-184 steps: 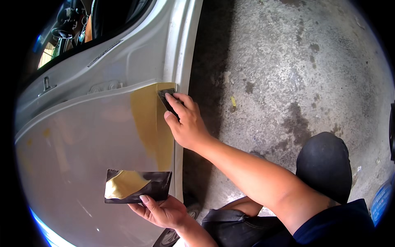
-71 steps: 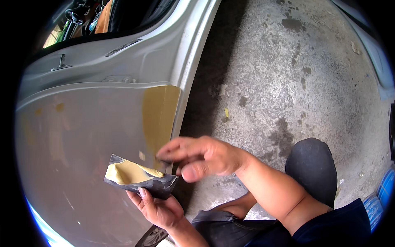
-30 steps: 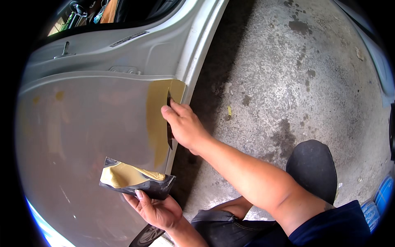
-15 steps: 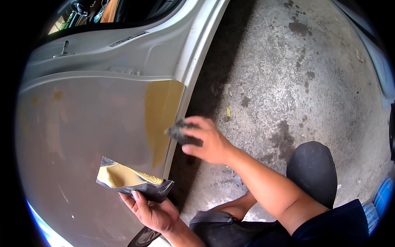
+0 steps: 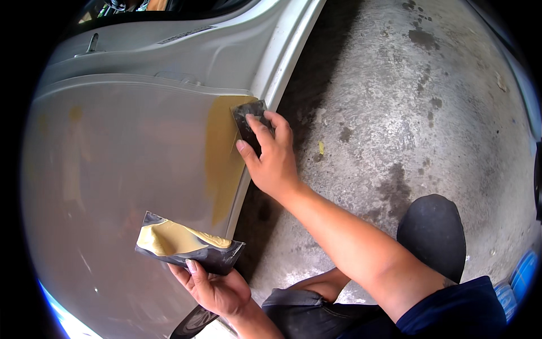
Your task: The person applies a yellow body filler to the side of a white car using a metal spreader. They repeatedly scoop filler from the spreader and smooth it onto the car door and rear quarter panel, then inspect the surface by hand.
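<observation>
Right hand [image 5: 275, 161], black spreader [image 5: 241, 118] moved up yellow patch [image 5: 220, 144]

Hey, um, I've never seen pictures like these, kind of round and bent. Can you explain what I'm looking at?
Sure. There is no machine here: these are a person's own bare hands. The camera sits on their head and looks down; its very wide lens bends straight edges, and the corners go black.

At left is a grey car panel. A yellow patch covers its upper right corner, with a smaller yellow mark farther left. Concrete floor fills much of the right side.

The left hand holds a dark plate carrying a mound of pale yellow paste. The right hand holds a flat, dark spreader over the patch, near the panel's edge.
</observation>
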Tool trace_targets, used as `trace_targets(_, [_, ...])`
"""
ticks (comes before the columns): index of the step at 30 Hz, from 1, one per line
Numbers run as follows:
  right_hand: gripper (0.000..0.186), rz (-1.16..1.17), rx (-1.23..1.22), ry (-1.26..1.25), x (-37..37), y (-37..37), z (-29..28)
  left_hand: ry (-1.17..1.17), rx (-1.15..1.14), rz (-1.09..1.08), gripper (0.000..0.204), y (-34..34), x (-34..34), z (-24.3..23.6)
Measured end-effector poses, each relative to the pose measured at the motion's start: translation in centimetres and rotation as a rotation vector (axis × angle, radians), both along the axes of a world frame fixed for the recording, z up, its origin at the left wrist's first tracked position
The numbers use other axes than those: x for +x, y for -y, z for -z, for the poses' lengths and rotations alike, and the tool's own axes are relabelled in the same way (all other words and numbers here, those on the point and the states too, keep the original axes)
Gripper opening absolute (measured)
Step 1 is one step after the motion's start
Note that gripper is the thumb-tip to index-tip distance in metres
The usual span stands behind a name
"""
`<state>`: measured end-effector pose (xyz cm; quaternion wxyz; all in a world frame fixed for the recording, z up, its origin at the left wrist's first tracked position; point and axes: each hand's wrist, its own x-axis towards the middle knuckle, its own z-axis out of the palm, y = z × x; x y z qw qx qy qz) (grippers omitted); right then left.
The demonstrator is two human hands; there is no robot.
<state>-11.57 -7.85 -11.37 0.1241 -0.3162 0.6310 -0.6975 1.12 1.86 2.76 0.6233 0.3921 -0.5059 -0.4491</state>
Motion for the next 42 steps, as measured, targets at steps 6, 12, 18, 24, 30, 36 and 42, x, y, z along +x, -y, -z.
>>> trace_targets(6, [0.047, -0.111, 0.052, -0.027, 4.7, -2.6, -0.7, 0.021, -0.004, -0.015, 0.043, -0.1, 0.7, 0.0])
trace_targets(12, [0.044, -0.367, 0.150, -0.030, 7.9, -6.9, -1.9, 0.028, 0.017, 0.003, 0.044, -0.2, 1.2, -0.1])
trace_targets(18, [0.046, -1.088, -0.386, 0.856, 0.6, -10.5, -4.1, 0.025, 0.110, 0.018, 0.043, -0.5, 1.4, -0.2])
trace_targets(24, [0.031, -1.018, 0.049, 0.017, -3.7, -9.5, 0.6, 0.002, 0.034, 0.047, 0.044, -0.3, -0.3, -0.9])
trace_targets(30, [0.038, -0.557, -0.039, 0.914, -10.7, -7.0, 3.3, -0.014, 0.058, 0.114, 0.045, -0.4, -0.8, -0.5])
trace_targets(36, [0.026, -0.350, 0.186, 0.260, -12.7, -2.9, 5.1, 0.020, 0.040, 0.105, 0.045, -0.4, -0.7, -0.2])
trace_targets(42, [0.027, -0.391, -0.005, -0.191, -12.9, -1.8, 6.2, 0.011, 0.045, 0.081, 0.045, -0.5, -0.3, -0.1])
